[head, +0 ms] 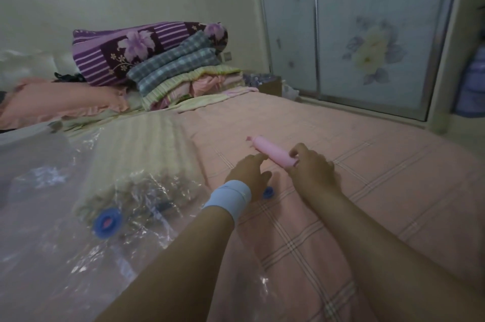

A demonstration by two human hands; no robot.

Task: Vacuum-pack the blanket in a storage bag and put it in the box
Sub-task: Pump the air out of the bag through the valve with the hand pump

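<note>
A folded pale green-striped blanket (136, 161) lies inside a clear plastic storage bag (52, 250) on the left of the bed. The bag's blue round valve (107, 222) faces up near me. A pink cylindrical hand pump (273, 151) lies on the pink checked sheet. My right hand (311, 168) pinches the pump's near end. My left hand (249, 173), with a white-blue wristband, reaches toward the pump with relaxed fingers, its fingertips close to the pump. A small blue cap (268, 192) lies on the sheet just beside the left hand.
A stack of folded bedding (178, 72) topped by a purple floral quilt (126, 48) sits at the head of the bed beside a pink pillow (60, 103). Sliding wardrobe doors (367, 32) stand at the right. A cardboard box (270, 85) shows behind the bed.
</note>
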